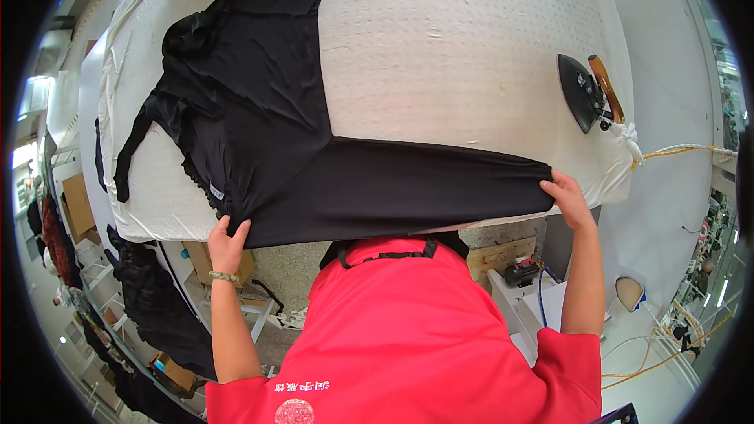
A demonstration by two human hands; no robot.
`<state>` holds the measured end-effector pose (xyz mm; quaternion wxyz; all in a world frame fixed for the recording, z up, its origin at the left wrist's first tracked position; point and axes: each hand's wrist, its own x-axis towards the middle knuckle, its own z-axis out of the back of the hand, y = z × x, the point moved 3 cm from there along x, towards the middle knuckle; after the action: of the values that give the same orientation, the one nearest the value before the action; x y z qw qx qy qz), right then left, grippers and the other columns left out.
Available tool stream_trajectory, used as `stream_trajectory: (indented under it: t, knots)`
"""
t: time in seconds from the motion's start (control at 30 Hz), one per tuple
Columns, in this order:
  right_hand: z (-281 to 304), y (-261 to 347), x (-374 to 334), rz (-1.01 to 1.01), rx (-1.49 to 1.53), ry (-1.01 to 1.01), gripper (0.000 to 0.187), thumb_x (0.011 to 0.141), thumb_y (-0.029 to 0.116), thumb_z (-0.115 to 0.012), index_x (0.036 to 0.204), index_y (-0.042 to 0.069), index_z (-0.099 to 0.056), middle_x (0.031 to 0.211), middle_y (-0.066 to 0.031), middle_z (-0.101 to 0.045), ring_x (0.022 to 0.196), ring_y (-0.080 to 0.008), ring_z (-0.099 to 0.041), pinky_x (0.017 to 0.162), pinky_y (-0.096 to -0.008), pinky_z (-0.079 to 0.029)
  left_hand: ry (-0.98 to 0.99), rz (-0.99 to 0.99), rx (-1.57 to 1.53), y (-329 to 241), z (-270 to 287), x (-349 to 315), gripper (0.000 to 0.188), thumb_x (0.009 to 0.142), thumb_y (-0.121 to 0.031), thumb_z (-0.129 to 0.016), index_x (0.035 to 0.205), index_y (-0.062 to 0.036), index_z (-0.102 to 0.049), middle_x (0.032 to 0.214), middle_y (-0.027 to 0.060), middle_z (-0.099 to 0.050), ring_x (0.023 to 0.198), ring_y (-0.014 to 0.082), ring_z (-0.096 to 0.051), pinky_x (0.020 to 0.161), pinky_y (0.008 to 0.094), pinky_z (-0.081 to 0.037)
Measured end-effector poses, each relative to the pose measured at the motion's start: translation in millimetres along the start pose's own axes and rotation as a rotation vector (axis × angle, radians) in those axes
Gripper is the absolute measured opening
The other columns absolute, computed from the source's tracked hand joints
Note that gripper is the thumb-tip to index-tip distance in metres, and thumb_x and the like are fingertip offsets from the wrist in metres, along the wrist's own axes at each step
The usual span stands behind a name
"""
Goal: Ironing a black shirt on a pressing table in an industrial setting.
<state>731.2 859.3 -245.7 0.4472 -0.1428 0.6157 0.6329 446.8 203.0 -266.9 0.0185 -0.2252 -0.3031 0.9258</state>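
A smooth black garment (259, 110) is spread over the left and front of a pale padded ironing table (455, 47). One long, tapering part of it runs rightward along the table's near edge. My left hand (227, 246) pinches the garment's near edge at the left, below a gathered border with a small pale label (217, 192). At the far end of the tapering part, my right hand (569, 198) grips its narrow end, and the cloth between my hands looks stretched fairly flat. A narrow black strip (129, 153) trails off the garment's left side.
An iron (580, 94) with a brown handle rests at the table's right, its yellowish cord (683, 151) leading off rightward. Black clothing (153, 290) hangs at the lower left, near cardboard boxes (78, 204). A small motor-like device (521, 272) sits below the table, right of my body.
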Motion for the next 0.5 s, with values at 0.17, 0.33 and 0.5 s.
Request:
stream_trajectory:
  t: [0.17,0.33,0.5]
  knots:
    - [3.6,25.4,3.1,0.078,-0.075,0.071,0.023,0.1,0.012,-0.064,0.115,-0.004,-0.067,0.106,0.0004,-0.07,0.097,-0.0077,-0.064,0.087,-0.0252,-0.052,-0.034,-0.037,-0.145,-11.0,5.2,6.0,0.031,0.091,-0.02,-0.079,0.099,0.0055,-0.065,0.087,0.0093,-0.069,0.082,0.0118,-0.059,0.075,0.0296,-0.05]
    - [37.5,26.5,25.6,0.141,-0.174,0.07,0.026,0.097,0.013,-0.066,0.12,0.001,-0.068,0.102,0.0016,-0.069,0.095,-0.0077,-0.062,0.086,-0.0253,-0.052,-0.014,0.003,0.028,-9.0,-3.4,6.4,0.03,0.091,-0.019,-0.08,0.103,0.0048,-0.066,0.089,0.0103,-0.071,0.086,0.016,-0.064,0.079,0.0317,-0.052]
    - [21.6,7.2,27.3,-0.055,-0.174,0.117,0.022,0.097,0.013,-0.068,0.116,0.001,-0.07,0.102,0.0002,-0.069,0.095,-0.0079,-0.062,0.083,-0.0254,-0.052,-0.108,0.012,0.312,-13.4,-18.3,-8.5,0.037,0.089,-0.02,-0.081,0.115,0.0013,-0.066,0.102,0.0137,-0.071,0.099,0.0232,-0.068,0.09,0.0352,-0.052]
